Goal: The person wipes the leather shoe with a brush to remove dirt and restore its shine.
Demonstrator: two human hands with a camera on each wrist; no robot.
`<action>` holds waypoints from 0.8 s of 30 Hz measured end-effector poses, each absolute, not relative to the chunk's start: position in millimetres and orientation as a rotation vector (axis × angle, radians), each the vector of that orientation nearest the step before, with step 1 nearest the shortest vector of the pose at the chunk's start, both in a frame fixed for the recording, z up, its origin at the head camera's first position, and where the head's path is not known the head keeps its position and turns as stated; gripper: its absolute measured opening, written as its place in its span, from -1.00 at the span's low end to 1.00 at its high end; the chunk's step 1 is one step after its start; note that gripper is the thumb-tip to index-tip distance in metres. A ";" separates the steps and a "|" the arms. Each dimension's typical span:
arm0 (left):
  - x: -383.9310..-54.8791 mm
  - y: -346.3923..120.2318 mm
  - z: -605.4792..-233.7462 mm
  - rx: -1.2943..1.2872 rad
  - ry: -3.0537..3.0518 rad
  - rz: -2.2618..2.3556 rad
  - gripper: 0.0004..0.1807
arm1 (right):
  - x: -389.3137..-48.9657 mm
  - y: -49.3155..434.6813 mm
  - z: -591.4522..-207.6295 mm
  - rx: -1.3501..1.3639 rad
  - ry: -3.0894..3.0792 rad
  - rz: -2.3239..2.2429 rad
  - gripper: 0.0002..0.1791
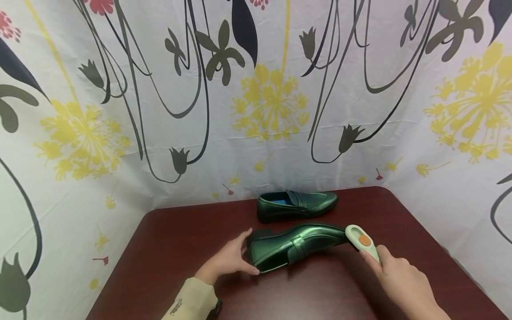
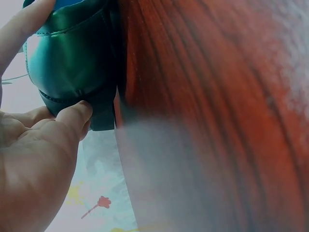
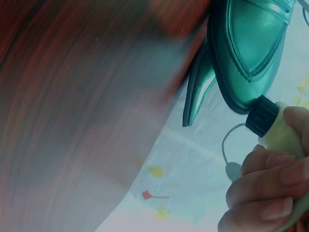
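Observation:
A shiny green loafer (image 1: pixel 316 238) lies tilted over the table, its opening toward me and its toe to the right. My left hand (image 1: pixel 228 258) grips it at the heel; in the left wrist view, thumb and fingers spread around the heel (image 2: pixel 72 67). My right hand (image 1: pixel 406 280) holds a shoe brush (image 1: pixel 365 240) with a pale green handle and an orange oval on it. Its dark bristles (image 3: pixel 263 116) meet the tip of the loafer's toe in the right wrist view. Behind stands the matching green loafer (image 1: pixel 318 202), upright with its toe also pointing right.
A dark red-brown wooden table (image 1: pixel 176 240) with rounded back corners bears the shoes. White fabric (image 1: pixel 224 133) with yellow, grey and red flowers hangs close behind the table and along both sides. The second loafer stands near the back edge.

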State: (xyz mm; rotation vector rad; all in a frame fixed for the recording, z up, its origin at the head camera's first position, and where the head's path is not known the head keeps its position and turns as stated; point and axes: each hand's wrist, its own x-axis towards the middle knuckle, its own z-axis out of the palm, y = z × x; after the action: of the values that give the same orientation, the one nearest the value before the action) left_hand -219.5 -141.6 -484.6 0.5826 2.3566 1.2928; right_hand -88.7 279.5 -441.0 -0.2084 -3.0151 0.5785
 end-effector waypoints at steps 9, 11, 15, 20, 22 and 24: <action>-217.0 -141.1 -484.1 0.584 2.367 1.275 0.36 | -86.3 287.9 -442.4 -0.211 -3.002 0.652 -0.35; -216.7 -141.3 -483.4 0.579 2.365 1.283 0.36 | -89.4 285.6 -440.9 -0.212 -3.008 0.656 -0.33; -216.6 -141.6 -484.0 0.579 2.367 1.290 0.35 | -96.7 278.6 -438.9 -0.204 -3.023 0.652 -0.30; -216.7 -141.3 -486.3 0.588 2.365 1.291 0.35 | -101.7 266.3 -437.1 -0.171 -2.979 0.646 -0.36; -216.8 -141.2 -486.6 0.591 2.364 1.296 0.35 | -103.8 262.3 -435.1 -0.163 -2.965 0.643 -0.37; -216.9 -141.2 -486.4 0.591 2.359 1.305 0.35 | -106.1 258.9 -432.8 -0.159 -2.968 0.640 -0.35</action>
State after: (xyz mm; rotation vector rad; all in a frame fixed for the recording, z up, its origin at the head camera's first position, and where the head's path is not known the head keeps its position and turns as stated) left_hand -216.9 -141.2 -486.4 0.5909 2.3587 1.3050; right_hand -106.1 258.9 -432.8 -0.1590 -2.9684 0.6402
